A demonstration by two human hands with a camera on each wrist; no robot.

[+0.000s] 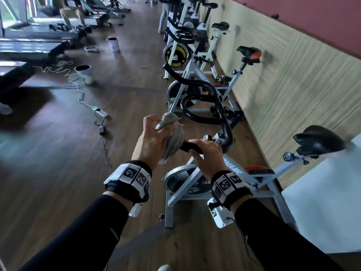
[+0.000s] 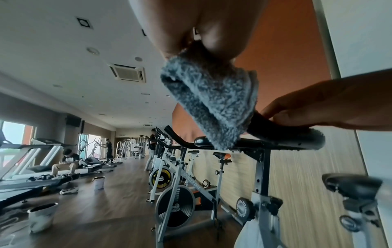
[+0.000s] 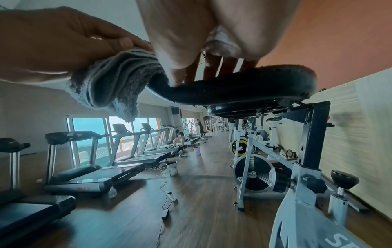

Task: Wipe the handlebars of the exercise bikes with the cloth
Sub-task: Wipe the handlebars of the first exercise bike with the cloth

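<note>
Head view: the person's left hand grips a folded, grey, fluffy terry cloth, fingers curled round the bundle, which is pressed against the near end of the black, foam-covered, curved handlebar of the nearest white-framed exercise bike. The right hand holds the same handlebar end just beside the cloth, fingers curled over the top of the grip and thumb underneath. Left wrist view: the cloth hangs from the closed fingers and drapes over the bar, touching it. Right wrist view: the right fingers lie side by side across the foam grip, with the cloth next to them in layered folds. A row of similar white-framed bikes stands along the pale, textured wall ahead. Two white buckets and a white power strip with its cable lie on the dark wooden floor to the left, near the treadmills.
</note>
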